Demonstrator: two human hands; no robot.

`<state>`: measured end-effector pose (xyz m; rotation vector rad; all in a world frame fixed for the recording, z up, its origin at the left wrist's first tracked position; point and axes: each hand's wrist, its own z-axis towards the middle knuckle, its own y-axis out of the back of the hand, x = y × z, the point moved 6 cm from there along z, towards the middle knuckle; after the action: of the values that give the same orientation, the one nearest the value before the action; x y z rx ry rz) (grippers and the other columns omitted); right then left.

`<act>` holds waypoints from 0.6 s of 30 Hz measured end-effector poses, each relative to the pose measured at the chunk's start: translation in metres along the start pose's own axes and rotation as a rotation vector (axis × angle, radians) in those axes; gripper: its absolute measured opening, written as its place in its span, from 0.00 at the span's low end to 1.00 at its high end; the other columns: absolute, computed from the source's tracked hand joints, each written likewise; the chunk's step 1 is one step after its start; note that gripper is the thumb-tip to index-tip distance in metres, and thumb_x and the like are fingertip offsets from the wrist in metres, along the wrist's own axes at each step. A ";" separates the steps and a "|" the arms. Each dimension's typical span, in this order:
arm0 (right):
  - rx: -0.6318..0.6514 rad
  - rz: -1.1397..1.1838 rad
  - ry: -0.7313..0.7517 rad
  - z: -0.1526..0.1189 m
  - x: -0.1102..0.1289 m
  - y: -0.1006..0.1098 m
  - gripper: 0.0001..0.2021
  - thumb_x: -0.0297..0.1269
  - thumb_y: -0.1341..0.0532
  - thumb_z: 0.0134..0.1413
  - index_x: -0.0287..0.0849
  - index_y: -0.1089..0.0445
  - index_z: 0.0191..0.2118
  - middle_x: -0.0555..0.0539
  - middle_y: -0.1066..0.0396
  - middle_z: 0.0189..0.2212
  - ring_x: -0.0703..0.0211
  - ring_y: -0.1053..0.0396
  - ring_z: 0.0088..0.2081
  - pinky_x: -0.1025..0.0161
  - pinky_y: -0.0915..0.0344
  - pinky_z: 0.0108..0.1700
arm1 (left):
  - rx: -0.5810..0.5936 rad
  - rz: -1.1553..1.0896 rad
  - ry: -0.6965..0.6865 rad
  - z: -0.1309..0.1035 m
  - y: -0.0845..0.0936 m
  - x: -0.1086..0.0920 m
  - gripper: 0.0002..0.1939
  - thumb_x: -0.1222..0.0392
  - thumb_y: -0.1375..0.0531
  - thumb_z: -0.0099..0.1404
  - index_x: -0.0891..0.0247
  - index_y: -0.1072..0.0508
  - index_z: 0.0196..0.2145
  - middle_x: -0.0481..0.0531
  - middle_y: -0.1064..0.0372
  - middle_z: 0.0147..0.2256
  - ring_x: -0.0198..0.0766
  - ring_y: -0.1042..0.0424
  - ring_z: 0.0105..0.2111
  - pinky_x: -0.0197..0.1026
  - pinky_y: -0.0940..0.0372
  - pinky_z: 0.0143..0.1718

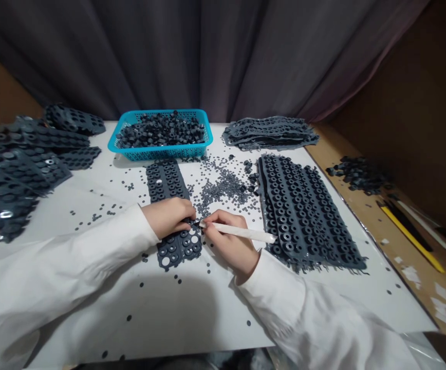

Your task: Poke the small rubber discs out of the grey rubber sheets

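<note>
A dark rubber strip (167, 180) with rows of round rings lies lengthwise in front of me, a few of its rings showing white discs. My left hand (171, 217) rests over the strip's middle, fingers pinched at its right edge on a small dark piece, too small to make out well. In my right hand (230, 239) is a white stick (242, 232), held like a pen, its tip close to my left fingertips. Small dark discs (225, 187) are scattered on the white sheet (161, 318) beyond my hands.
A blue basket (161, 152) of small dark parts stands at the back. Stacked ringed sheets (303, 210) lie right, another stack (271, 132) behind them. More sheets (26, 159) are heaped left. At far right are dark parts (359, 174), a yellow tool (411, 236) and white scraps (411, 274).
</note>
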<state>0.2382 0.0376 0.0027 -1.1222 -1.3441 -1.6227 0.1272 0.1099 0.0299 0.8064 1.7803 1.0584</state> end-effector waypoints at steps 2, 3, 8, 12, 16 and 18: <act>-0.004 -0.006 0.000 0.000 0.001 0.000 0.06 0.30 0.43 0.49 0.39 0.28 0.28 0.50 0.29 0.23 0.64 0.33 0.25 0.69 0.39 0.28 | 0.021 0.057 0.010 0.001 -0.001 -0.003 0.06 0.65 0.44 0.62 0.65 0.27 0.35 0.55 0.31 0.33 0.41 0.29 0.33 0.37 0.38 0.33; -0.007 -0.011 0.003 0.000 0.001 0.001 0.06 0.30 0.42 0.49 0.39 0.28 0.28 0.50 0.29 0.23 0.64 0.33 0.25 0.69 0.39 0.29 | 0.026 0.094 0.028 0.001 -0.002 -0.004 0.05 0.66 0.44 0.61 0.66 0.27 0.34 0.55 0.31 0.33 0.41 0.29 0.34 0.38 0.38 0.33; -0.025 -0.022 0.012 -0.001 0.004 0.001 0.06 0.29 0.43 0.48 0.39 0.28 0.27 0.51 0.30 0.22 0.65 0.34 0.24 0.70 0.40 0.27 | 0.063 0.245 0.136 0.001 -0.003 -0.012 0.05 0.68 0.44 0.61 0.66 0.28 0.34 0.54 0.32 0.34 0.41 0.28 0.34 0.38 0.37 0.34; -0.031 -0.023 0.003 -0.001 0.005 0.002 0.06 0.29 0.43 0.47 0.39 0.28 0.26 0.51 0.30 0.21 0.65 0.34 0.23 0.71 0.41 0.27 | 0.110 0.280 0.151 0.003 -0.003 -0.018 0.06 0.68 0.45 0.62 0.66 0.28 0.36 0.54 0.31 0.35 0.42 0.28 0.35 0.39 0.37 0.35; -0.031 -0.041 -0.004 -0.001 0.007 0.001 0.06 0.28 0.43 0.46 0.39 0.29 0.26 0.52 0.31 0.19 0.66 0.35 0.23 0.71 0.41 0.27 | 0.121 0.348 0.127 0.003 -0.005 -0.024 0.09 0.72 0.48 0.63 0.66 0.28 0.34 0.55 0.32 0.33 0.42 0.29 0.34 0.40 0.37 0.34; -0.033 -0.055 0.007 -0.001 0.008 0.001 0.06 0.28 0.43 0.46 0.39 0.29 0.25 0.52 0.31 0.19 0.66 0.35 0.23 0.71 0.41 0.27 | 0.103 0.400 0.092 0.003 -0.007 -0.027 0.09 0.73 0.47 0.62 0.67 0.29 0.32 0.56 0.32 0.32 0.43 0.29 0.34 0.40 0.37 0.32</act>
<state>0.2362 0.0359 0.0108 -1.1062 -1.3592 -1.6925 0.1400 0.0844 0.0325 1.2311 1.8039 1.2833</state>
